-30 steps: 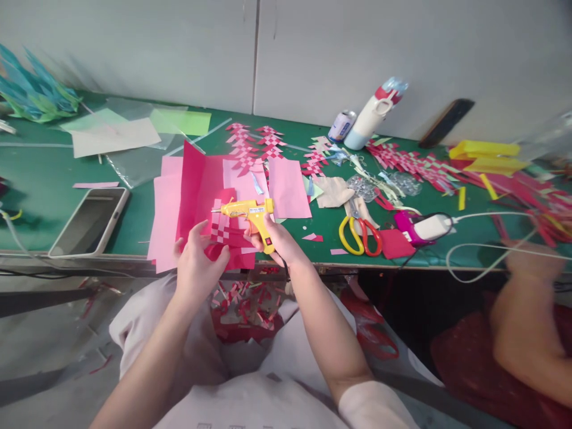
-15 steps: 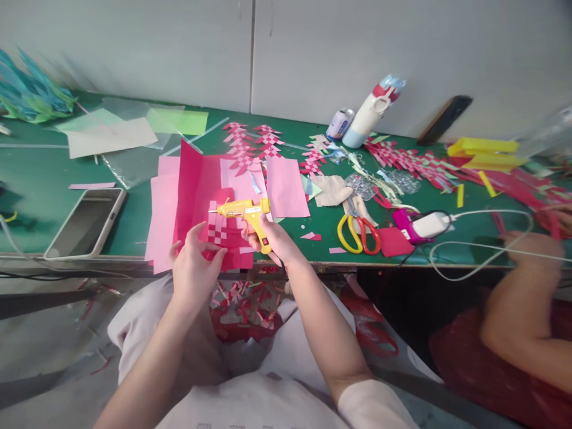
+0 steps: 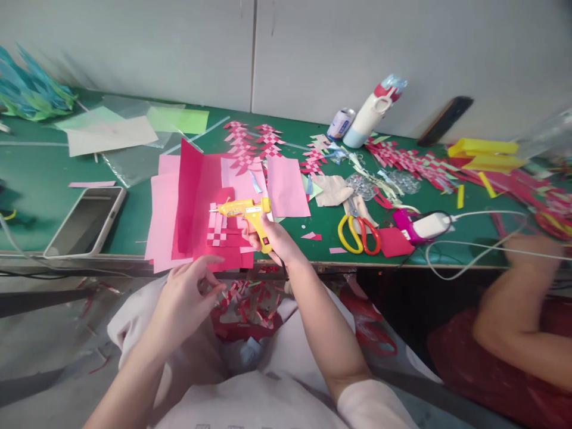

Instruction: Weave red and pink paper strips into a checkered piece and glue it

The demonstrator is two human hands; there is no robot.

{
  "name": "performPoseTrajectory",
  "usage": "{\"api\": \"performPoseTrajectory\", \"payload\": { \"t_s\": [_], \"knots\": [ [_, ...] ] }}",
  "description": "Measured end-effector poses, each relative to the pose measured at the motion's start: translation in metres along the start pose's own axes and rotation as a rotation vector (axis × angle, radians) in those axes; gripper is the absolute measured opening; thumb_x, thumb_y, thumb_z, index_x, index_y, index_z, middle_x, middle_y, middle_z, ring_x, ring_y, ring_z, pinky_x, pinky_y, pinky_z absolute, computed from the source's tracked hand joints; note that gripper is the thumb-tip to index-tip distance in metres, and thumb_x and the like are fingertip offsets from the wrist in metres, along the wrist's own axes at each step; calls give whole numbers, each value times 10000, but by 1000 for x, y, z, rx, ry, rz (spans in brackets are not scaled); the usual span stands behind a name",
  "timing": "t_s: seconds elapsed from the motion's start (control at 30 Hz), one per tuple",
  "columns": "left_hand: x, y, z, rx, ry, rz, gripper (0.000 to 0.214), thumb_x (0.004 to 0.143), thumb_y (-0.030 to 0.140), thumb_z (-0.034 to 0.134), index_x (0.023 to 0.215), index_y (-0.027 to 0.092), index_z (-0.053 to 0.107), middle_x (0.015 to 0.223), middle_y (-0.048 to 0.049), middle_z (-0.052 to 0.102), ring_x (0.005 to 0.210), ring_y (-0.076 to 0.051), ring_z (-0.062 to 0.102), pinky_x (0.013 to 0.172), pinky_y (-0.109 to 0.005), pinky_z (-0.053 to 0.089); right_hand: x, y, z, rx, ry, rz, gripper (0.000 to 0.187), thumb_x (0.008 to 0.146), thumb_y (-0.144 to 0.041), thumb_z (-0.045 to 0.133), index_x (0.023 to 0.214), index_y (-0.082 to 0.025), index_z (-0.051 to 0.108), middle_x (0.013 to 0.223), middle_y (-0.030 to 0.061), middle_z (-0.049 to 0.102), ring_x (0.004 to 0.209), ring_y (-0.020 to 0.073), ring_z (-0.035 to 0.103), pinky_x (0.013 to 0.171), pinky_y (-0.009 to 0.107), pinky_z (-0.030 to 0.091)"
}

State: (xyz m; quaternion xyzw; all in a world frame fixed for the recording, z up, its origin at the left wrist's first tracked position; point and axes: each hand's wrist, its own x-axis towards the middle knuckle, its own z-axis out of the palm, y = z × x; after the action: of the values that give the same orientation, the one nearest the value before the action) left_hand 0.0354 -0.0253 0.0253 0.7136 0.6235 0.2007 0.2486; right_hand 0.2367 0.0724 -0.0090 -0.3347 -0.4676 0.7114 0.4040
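Note:
My right hand (image 3: 279, 238) is wrapped round the handle of a yellow hot glue gun (image 3: 245, 213), its metal nozzle pointing left. Under the nozzle lies a small woven checkered piece of pink and red paper strips (image 3: 217, 229), partly covered by the gun. It rests on a folded red paper sheet (image 3: 190, 202) whose left flap stands up. Light pink paper sheets (image 3: 161, 220) lie beneath. My left hand (image 3: 192, 292) hovers at the table's front edge, just below the red paper, fingers curved and apart with nothing visible in them.
Left of the papers lies a phone (image 3: 87, 223). To the right are scissors (image 3: 361, 233), a purple power adapter (image 3: 409, 225) with a looping white cable, a can (image 3: 341, 123) and a bottle (image 3: 372, 114). A co-worker's arm (image 3: 522, 298) reaches in at the right.
My left hand has moved down and away from the woven strips, off the red paper's lower edge. My right hand and the glue gun stay nearly in place.

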Motion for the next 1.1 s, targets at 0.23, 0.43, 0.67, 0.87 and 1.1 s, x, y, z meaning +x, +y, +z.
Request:
{"api": "performPoseTrajectory", "payload": {
  "t_s": [0.23,0.43,0.67,0.87,1.1],
  "knots": [
    [-6,7,-2,131,-103,85,228,865,331,510,1049,277,633,655,42,659,663,-190,626,716,-337,480,0,-2,1,-23,25,16,643,828,-744,390,777,-152,637,508,-34,497,495,86,437,585,248,392],
    [26,-7,-5,320,265,69,394,905,356,455,1254,196,544,1133,-111,679,1081,-296,598,918,-433,463,1,2,-1,4,2,4,607,852,-706,405,795,-154,650,507,-27,503,523,94,458,568,237,382],
    [59,-10,3,164,260,-91,402,872,381,502,1214,173,529,969,-110,701,1000,-299,633,892,-468,484,0,0,0,-8,17,16,626,850,-711,397,819,-145,664,497,-28,506,521,93,482,564,224,403],
    [67,-6,3,-339,323,-203,406,765,358,626,1128,200,537,896,-35,632,796,-200,669,774,-392,548,-5,-8,1,-22,6,13,616,846,-707,411,817,-143,658,503,-30,511,481,73,458,498,196,385],
    [82,-15,-14,-606,263,-221,408,670,353,691,1031,194,587,869,-40,654,785,-201,661,720,-376,568,-16,-20,-11,78,-18,-28,632,830,-750,369,845,-172,623,506,-55,447,440,78,442,522,226,468]
  ]
}}
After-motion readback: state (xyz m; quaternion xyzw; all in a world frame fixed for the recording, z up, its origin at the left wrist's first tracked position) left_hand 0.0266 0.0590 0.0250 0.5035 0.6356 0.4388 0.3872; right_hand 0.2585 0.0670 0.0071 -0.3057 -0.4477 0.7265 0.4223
